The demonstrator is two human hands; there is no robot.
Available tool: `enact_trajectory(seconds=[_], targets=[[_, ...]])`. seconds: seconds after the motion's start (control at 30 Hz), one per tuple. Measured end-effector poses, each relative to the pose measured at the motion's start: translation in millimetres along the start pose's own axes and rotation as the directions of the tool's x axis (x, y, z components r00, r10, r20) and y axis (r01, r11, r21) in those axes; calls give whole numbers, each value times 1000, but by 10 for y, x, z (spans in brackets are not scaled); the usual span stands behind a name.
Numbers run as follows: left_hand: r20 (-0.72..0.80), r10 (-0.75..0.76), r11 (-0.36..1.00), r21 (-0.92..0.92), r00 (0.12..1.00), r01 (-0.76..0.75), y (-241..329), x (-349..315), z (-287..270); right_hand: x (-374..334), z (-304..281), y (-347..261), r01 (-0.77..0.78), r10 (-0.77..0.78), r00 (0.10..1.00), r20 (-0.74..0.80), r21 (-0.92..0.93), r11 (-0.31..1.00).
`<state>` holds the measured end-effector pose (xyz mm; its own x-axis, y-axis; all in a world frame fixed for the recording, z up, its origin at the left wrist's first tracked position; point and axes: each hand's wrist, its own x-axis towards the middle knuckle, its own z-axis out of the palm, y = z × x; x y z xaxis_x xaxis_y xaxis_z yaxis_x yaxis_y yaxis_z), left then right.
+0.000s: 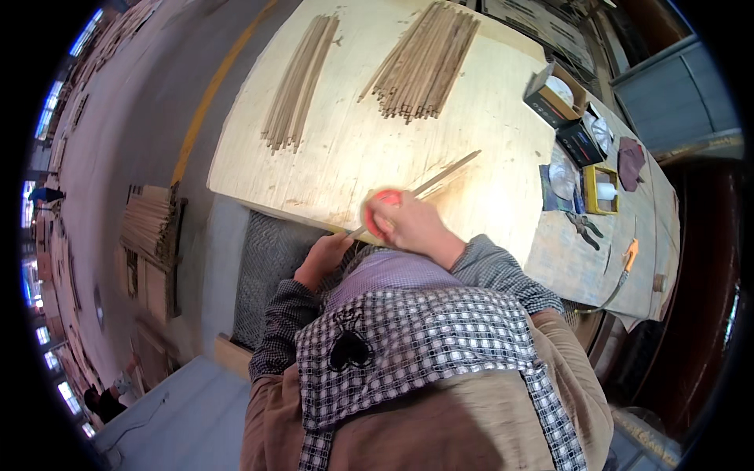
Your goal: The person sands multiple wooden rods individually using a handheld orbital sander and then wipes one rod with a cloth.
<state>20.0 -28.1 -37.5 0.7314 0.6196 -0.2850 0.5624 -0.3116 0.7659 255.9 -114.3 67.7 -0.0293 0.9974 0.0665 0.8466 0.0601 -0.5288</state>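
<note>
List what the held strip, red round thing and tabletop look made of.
Strip: likely bare wood, dull brown.
Red round thing: perhaps plastic, given its bright colour; blur hides the finish.
Tabletop: apparently plywood, unpainted, with pale grain and knot-like spots.

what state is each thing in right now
wood strip, held aslant
red round thing, gripped, blurred
left grip, closed on strip
right grip, closed on red thing
left stick pile, lying loose
right stick pile, lying loose
upper box, open
pliers, lying down
</note>
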Motion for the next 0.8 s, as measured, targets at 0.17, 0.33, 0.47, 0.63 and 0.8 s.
enact_trajectory(seconds=[0.17, 0.33, 0.47, 0.63, 0.8], targets=[[184, -204, 945, -217, 961, 242, -143, -23, 20, -55, -50, 94, -143, 143, 990, -9, 10, 990], [229, -239, 922, -253, 944, 295, -71, -60, -53, -86, -404, 622, -455, 450, 890, -74, -71, 888], [180, -205, 932, -263, 962, 248, 8, -109, -80, -111, -746, 994, -653, 627, 756, -190, -137, 745], [-199, -134, 990, -58, 971, 125, 87, -341, -24, -499, -1000, 1342, -782, 728, 573, -376, 16, 623], [-641, 202, 963, 270, 740, -29, 548, -486, -150, -925, -1130, 1368, -738, 726, 526, -444, 187, 649]])
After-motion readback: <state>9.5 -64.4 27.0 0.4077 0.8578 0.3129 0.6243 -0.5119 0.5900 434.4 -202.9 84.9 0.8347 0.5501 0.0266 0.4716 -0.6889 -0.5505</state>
